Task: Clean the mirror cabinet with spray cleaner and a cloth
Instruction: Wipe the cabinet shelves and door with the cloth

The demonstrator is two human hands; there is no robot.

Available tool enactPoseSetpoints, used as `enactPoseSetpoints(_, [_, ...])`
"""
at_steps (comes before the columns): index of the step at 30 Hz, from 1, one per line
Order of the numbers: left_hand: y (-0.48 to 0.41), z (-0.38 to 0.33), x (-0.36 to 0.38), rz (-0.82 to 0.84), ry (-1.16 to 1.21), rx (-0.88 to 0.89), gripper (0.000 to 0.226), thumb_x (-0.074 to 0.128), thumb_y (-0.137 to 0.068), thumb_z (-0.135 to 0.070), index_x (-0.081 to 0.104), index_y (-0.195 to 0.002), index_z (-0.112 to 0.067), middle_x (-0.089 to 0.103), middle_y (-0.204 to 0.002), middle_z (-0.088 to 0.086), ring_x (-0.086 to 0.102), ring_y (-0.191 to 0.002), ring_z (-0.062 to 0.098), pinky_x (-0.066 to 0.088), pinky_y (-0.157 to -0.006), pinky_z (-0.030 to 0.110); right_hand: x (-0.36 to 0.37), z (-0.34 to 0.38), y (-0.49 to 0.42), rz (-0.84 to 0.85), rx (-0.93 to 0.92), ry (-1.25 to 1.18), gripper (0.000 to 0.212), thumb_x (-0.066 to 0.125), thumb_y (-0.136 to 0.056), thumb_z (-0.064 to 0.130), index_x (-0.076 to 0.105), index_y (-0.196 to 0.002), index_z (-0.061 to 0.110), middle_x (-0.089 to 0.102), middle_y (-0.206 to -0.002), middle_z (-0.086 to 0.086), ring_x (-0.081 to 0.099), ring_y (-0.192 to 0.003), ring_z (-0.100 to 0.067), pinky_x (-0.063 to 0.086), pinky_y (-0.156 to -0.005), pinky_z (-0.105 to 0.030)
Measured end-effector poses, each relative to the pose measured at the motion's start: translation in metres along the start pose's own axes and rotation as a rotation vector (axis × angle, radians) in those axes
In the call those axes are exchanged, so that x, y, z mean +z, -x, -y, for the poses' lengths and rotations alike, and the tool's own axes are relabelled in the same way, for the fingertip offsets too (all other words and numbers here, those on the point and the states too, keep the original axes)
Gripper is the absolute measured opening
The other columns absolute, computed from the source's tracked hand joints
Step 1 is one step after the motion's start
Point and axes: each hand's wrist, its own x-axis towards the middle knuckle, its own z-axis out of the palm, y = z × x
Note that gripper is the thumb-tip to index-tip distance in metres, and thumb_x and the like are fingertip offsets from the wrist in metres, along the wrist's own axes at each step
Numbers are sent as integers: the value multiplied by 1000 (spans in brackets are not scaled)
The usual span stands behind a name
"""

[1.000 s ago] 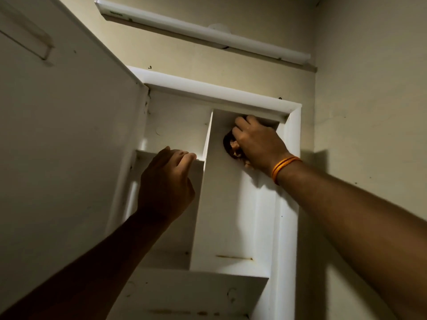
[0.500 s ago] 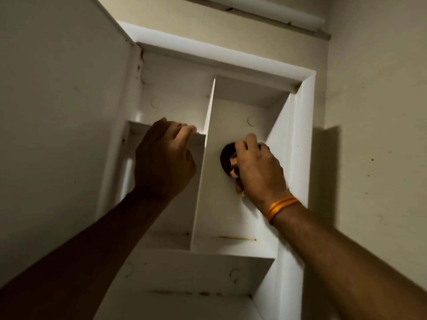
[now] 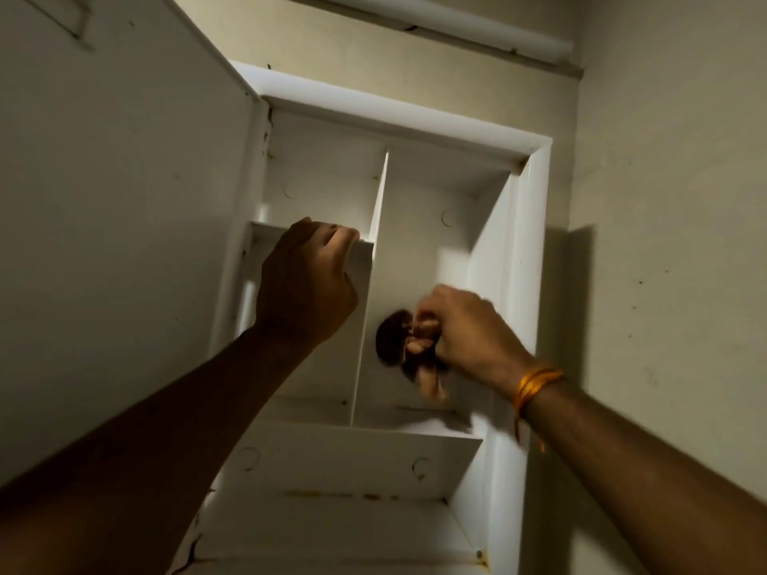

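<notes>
The white mirror cabinet (image 3: 533,259) hangs open above me, with shelves and an upright divider (image 3: 371,284) inside. My right hand (image 3: 469,329) grips a bunched dark brown and orange cloth (image 3: 409,346) and presses it against the right face of the divider, low in the tall right compartment. My left hand (image 3: 307,284) holds the front edge of the small upper-left shelf (image 3: 265,230), fingers curled over it. No spray cleaner is in view.
The cabinet door (image 3: 124,222) stands swung open at the left. A lower shelf (image 3: 365,458) with rust-coloured stains runs beneath the compartments. A white tube light (image 3: 456,22) is fixed on the wall above. A bare wall (image 3: 672,242) closes in on the right.
My right hand has dragged the cloth from the top of the right compartment down the divider to its lower part. My left hand has stayed on the shelf edge.
</notes>
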Motion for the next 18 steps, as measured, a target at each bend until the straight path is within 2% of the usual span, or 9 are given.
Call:
enactPoseSetpoints(4, [2,-1,1,31,0,13,45,60,-70,6,65,-114,0,69,-102,13,60,-103,31,48,-89,34,-41,7,-61,-466,26,-76,27,67,-76,7,70,-100,21,62,-105,-4,61,-95,-28,46,-75,-29])
enactPoseSetpoints(7, [5,2,4,30,-24,42,46,62,-71,6,64,-116,1,69,-105,14,60,-105,31,47,-97,37,-41,11,-106,-620,91,-76,21,60,-80,3,70,-95,14,57,-111,-8,60,-94,-31,46,-70,-32])
enactPoseSetpoints(9, [6,2,7,14,-30,40,45,60,-72,6,64,-117,2,69,-106,14,60,-107,31,43,-103,37,-22,17,-121,-677,101,-41,18,55,-81,0,69,-88,10,56,-108,-12,58,-92,-35,42,-66,-34])
enactPoseSetpoints(12, [8,3,10,1,-30,44,45,57,-73,5,64,-117,2,69,-108,15,60,-109,31,38,-107,36,14,25,-118,-730,97,45,23,51,-84,0,69,-95,8,62,-113,-11,55,-102,-35,32,-67,-28])
enactPoseSetpoints(14, [8,3,12,-4,-31,58,45,54,-73,4,63,-118,2,69,-109,15,60,-109,31,37,-109,36,26,27,-110,-759,88,24,25,54,-82,-3,70,-98,8,65,-115,-8,56,-104,-33,34,-69,-26])
enactPoseSetpoints(16, [8,3,12,-17,-20,68,47,51,-72,4,63,-117,2,69,-109,15,61,-108,31,37,-111,38,33,27,-97,-723,96,-24,23,58,-78,-2,70,-93,11,67,-108,-6,58,-99,-31,37,-67,-27])
enactPoseSetpoints(18, [7,2,13,-30,-9,70,48,51,-70,5,63,-116,3,69,-108,16,61,-108,32,37,-111,41,45,28,-76,-688,80,-72,12,59,-79,6,67,-84,13,67,-97,-5,59,-90,-31,35,-63,-28])
